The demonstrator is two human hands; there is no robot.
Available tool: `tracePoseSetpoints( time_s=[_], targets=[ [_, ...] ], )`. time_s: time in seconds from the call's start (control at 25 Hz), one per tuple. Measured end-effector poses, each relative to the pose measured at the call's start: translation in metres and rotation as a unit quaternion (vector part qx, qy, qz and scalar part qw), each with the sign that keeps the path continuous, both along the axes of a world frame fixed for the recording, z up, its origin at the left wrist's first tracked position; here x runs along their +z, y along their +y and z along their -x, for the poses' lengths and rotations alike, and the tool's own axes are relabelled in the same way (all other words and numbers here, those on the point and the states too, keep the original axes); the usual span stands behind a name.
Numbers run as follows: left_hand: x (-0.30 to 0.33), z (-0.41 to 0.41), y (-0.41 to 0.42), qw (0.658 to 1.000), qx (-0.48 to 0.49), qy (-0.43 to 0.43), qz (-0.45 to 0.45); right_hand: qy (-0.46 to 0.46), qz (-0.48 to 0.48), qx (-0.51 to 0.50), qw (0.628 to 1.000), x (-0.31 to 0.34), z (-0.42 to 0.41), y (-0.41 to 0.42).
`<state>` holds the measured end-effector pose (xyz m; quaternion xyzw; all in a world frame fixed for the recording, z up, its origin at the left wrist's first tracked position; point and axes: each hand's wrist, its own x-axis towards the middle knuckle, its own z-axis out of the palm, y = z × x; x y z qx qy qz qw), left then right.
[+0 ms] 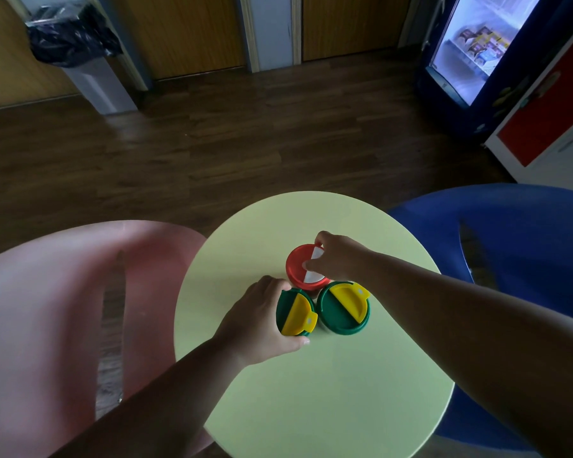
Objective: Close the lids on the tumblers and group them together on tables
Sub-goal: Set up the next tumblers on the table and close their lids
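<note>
From the head camera, three tumblers stand bunched near the middle of a round pale-green table: a red-lidded tumbler at the far side, and two green-lidded ones with yellow flaps just in front of it, the left green tumbler and the right green tumbler nearly touching each other. The left hand is wrapped around the left green tumbler's side, gripping it. The right hand rests its fingertips on the red lid's white flap, pinching or pressing, though which is hard to tell.
</note>
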<state>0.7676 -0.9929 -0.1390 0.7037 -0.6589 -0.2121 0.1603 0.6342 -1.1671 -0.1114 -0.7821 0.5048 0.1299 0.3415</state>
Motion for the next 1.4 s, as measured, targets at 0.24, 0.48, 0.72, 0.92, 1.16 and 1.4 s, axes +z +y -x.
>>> tracePoseSetpoints(
  time_s=[0.24, 0.48, 0.72, 0.92, 1.16, 1.4],
  targets=[
    [0.001, -0.003, -0.004, 1.000, -0.019, -0.003, -0.002, -0.003, -0.006, 0.002, 1.000, 0.000, 0.000, -0.001],
    [0.003, -0.004, -0.005, 0.999, -0.034, -0.027, -0.010, 0.032, 0.001, -0.007, 0.999, 0.000, 0.000, 0.000],
    [0.006, -0.009, -0.006, 0.997, -0.081, -0.015, -0.014, 0.034, 0.017, 0.002, 0.999, 0.000, 0.000, 0.002],
    [0.009, -0.017, -0.007, 0.991, -0.127, 0.036, -0.023, 0.006, 0.024, 0.001, 1.000, 0.001, 0.000, 0.002],
    [0.002, -0.008, 0.001, 0.998, -0.058, -0.001, 0.019, -0.050, -0.003, -0.026, 0.998, -0.002, 0.000, 0.004],
    [0.002, -0.017, 0.001, 0.992, -0.118, 0.009, 0.053, -0.071, 0.014, 0.023, 0.997, -0.003, 0.003, 0.002]
  ],
)
